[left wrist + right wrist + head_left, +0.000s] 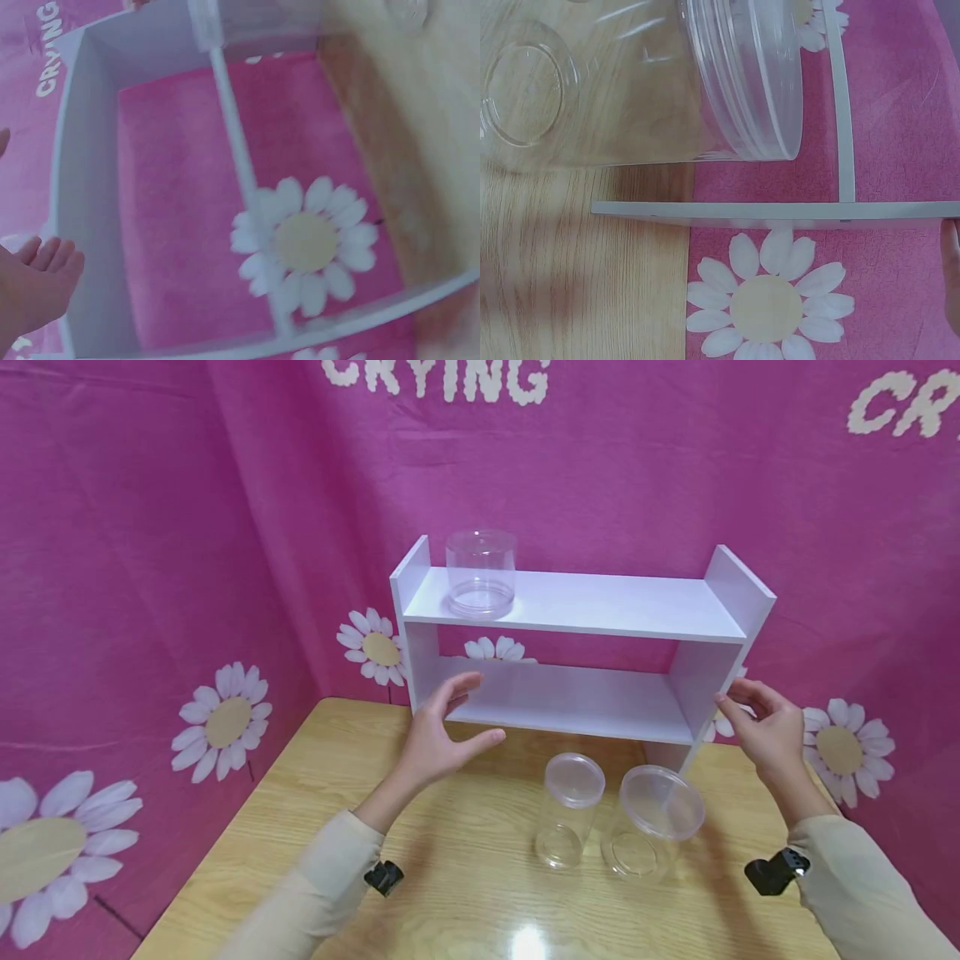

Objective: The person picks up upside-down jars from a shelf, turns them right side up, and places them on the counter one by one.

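Observation:
My left hand (442,735) is held in front of the left part of a white two-tier shelf (622,606), thumb and fingers spread apart with nothing between them. At the shelf's right side panel, my right hand (776,731) has its fingertips at the outer edge; a finger (951,262) rests against that panel in the right wrist view. A clear plastic jar (482,568) stands on the top tier at the left. On the table before the shelf are a narrow clear lidded jar (570,814) and a wider clear lidded jar (648,827).
The shelf stands on a wood-grain table (465,877). Behind and to the left hangs a pink cloth (600,468) with daisies and white lettering. The two jars on the table stand close together, between the forearms.

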Available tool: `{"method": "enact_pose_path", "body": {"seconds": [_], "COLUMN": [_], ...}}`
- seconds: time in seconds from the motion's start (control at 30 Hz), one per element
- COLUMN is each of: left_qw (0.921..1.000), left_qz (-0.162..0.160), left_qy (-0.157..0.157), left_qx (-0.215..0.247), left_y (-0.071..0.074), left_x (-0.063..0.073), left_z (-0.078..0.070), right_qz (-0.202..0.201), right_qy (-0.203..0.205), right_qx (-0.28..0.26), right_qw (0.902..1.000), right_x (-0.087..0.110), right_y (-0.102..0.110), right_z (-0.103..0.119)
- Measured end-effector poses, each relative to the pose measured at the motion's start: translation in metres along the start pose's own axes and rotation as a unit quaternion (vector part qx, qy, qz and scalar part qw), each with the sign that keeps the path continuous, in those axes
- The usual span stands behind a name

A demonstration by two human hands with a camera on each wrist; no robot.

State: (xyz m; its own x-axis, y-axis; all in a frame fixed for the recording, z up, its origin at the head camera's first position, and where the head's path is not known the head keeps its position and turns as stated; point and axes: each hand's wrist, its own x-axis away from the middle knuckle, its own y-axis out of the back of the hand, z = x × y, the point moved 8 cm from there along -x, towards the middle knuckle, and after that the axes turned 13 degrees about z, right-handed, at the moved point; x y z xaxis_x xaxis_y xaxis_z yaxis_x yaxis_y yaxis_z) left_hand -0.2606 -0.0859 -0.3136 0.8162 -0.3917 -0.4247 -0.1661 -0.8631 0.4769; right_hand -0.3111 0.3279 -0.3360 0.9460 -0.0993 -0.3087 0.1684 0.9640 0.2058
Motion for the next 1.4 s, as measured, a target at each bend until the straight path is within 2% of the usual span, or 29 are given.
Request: {"method": "enact_pose_path", "body": {"seconds": [0.1, 0.23, 0.37, 0.5, 0.67, 0.8, 0.9, 1.0, 1.13, 1.27, 1.4], "left_qw": [0.9995, 0.9979, 0.9959, 0.993, 0.9887, 0.9805, 0.9708, 0.96, 0.9458, 0.9394, 0.9366], "left_qz": [-0.027, -0.055, -0.07, -0.07, -0.067, -0.065, -0.063, -0.048, -0.001, 0.042, 0.094], "left_qy": [0.0, 0.01, 0.036, 0.081, 0.131, 0.186, 0.23, 0.271, 0.317, 0.333, 0.337], "left_qx": [-0.018, -0.033, -0.043, -0.047, -0.031, -0.005, 0.028, 0.051, 0.068, 0.07, 0.022], "left_y": [0.027, 0.055, 0.075, 0.086, 0.093, 0.097, 0.102, 0.107, 0.113, 0.116, 0.115], "left_x": [-0.012, -0.031, -0.051, -0.072, -0.099, -0.116, -0.125, -0.133, -0.139, -0.143, -0.146], "left_z": [-0.017, -0.034, -0.046, -0.052, -0.049, -0.044, -0.042, -0.04, -0.038, -0.044, -0.05], "right_qz": [-0.005, -0.006, -0.021, -0.04, -0.049, -0.046, -0.046, -0.049, -0.05, -0.052, -0.05], "right_qy": [-0.005, -0.008, -0.007, -0.008, 0.001, 0.005, 0.006, -0.001, -0.016, -0.008, -0.001], "right_qx": [0.013, 0.036, 0.045, 0.04, 0.053, 0.065, 0.071, 0.079, 0.083, 0.082, 0.089], "right_qw": [0.9999, 0.9993, 0.9987, 0.9984, 0.9974, 0.9968, 0.9964, 0.9957, 0.9951, 0.9952, 0.9948], "right_x": [-0.002, -0.003, -0.002, -0.001, 0.0, 0.0, 0.001, 0.0, -0.001, 0.0, 0.001], "right_y": [0.001, 0.001, 0.0, 0.0, 0.0, -0.001, -0.001, -0.001, -0.001, 0.0, -0.001], "right_z": [0.0, 0.001, 0.001, 0.001, 0.004, 0.005, 0.006, 0.005, 0.003, 0.004, 0.006]}}
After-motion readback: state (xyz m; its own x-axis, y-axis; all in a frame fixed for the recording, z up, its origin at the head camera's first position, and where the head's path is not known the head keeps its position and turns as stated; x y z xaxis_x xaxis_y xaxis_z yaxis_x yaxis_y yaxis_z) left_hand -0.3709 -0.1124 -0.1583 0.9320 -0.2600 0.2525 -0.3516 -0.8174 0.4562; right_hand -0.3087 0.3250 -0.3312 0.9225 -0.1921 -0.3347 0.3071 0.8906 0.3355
